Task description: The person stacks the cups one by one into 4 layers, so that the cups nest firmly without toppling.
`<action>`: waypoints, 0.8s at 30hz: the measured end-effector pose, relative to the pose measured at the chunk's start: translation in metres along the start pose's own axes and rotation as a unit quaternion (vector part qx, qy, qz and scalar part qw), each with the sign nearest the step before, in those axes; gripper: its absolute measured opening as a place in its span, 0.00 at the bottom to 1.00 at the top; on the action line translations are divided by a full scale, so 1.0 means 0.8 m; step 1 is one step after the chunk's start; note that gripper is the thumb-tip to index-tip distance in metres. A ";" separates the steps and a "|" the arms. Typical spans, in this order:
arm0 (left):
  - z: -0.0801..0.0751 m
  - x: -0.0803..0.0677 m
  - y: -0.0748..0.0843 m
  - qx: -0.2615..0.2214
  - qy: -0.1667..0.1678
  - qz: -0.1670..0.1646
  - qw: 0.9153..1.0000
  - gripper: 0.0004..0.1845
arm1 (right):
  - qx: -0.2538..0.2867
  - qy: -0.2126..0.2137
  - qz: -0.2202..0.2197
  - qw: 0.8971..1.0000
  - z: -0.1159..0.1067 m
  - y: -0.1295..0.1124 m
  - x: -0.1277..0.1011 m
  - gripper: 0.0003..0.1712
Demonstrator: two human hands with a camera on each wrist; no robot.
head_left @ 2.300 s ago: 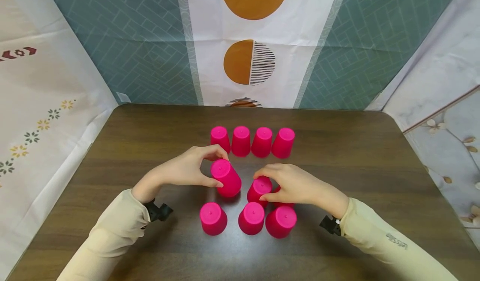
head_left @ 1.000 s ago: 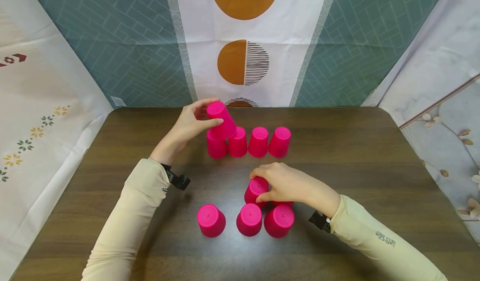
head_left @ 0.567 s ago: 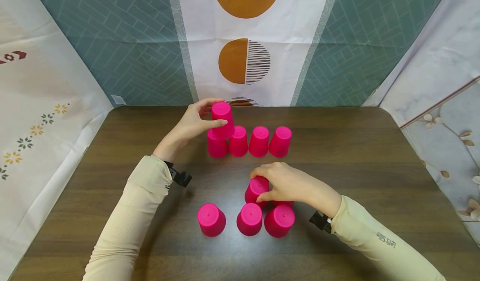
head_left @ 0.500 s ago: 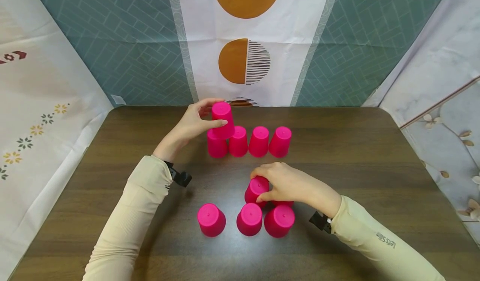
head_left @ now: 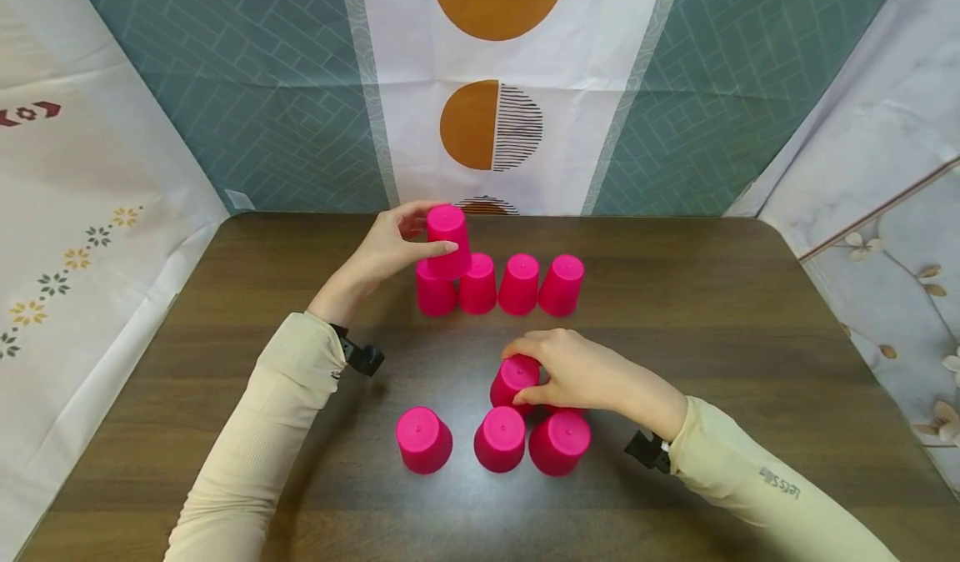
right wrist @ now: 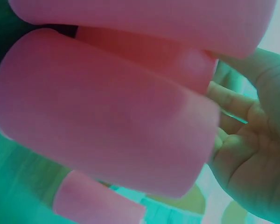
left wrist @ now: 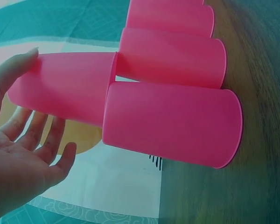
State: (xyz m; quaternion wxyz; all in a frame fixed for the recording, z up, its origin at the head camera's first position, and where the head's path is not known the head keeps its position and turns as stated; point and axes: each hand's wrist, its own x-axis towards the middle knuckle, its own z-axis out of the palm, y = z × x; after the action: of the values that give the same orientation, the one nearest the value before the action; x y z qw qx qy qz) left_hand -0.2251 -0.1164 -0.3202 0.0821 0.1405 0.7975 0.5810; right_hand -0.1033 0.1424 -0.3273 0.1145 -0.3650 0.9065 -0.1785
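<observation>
My left hand [head_left: 384,247] holds an upside-down pink cup [head_left: 446,235] by its upper part, thumb on the near side. In the left wrist view, the rim of this cup [left wrist: 65,86] meets the bases of the two leftmost cups in the back row, bridging them. Four-in-line sits that row, its left end cup [head_left: 435,297] partly covered. My right hand [head_left: 585,372] grips another inverted pink cup [head_left: 512,383] between thumb and fingers on the table. Just behind that hand, a further cup [head_left: 567,410] is mostly hidden.
Three inverted cups stand nearest me: a left one [head_left: 423,440] apart, a middle one [head_left: 499,440] and a right one [head_left: 558,445] close together. The brown wooden table [head_left: 690,295] ends at a patterned cloth backdrop [head_left: 300,128].
My left hand has carried its cup from the table's middle up onto the back row's left end. The cup, tilted a second ago, is now straighter. The right hand keeps its grip in place.
</observation>
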 end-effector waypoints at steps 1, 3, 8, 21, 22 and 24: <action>0.000 0.000 -0.001 -0.002 0.001 -0.001 1.000 0.32 | -0.004 -0.001 -0.003 1.000 0.000 -0.001 0.000 0.27; 0.000 -0.001 -0.003 -0.005 0.000 0.000 1.000 0.33 | -0.013 -0.003 -0.007 1.000 0.001 -0.002 0.000 0.27; -0.002 -0.004 -0.008 0.003 -0.004 0.012 1.000 0.35 | -0.028 -0.001 -0.022 0.999 -0.003 0.001 -0.001 0.29; -0.028 -0.119 -0.022 0.122 -0.007 0.020 0.992 0.34 | -0.012 0.060 -0.130 0.990 -0.045 0.029 0.005 0.34; -0.026 -0.135 -0.026 0.130 -0.017 0.016 0.991 0.33 | -0.004 0.068 -0.132 0.989 -0.049 0.032 0.007 0.34; -0.018 -0.163 -0.031 0.142 -0.041 0.013 0.989 0.33 | 0.008 0.079 -0.130 0.988 -0.059 0.040 0.009 0.35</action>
State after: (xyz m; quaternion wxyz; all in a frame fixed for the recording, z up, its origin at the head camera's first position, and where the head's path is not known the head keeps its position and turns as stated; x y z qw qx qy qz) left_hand -0.1092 -0.1781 -0.3434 0.0858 0.1850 0.8661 0.4564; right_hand -0.1438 0.1701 -0.2980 0.0210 -0.4640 0.8559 -0.2271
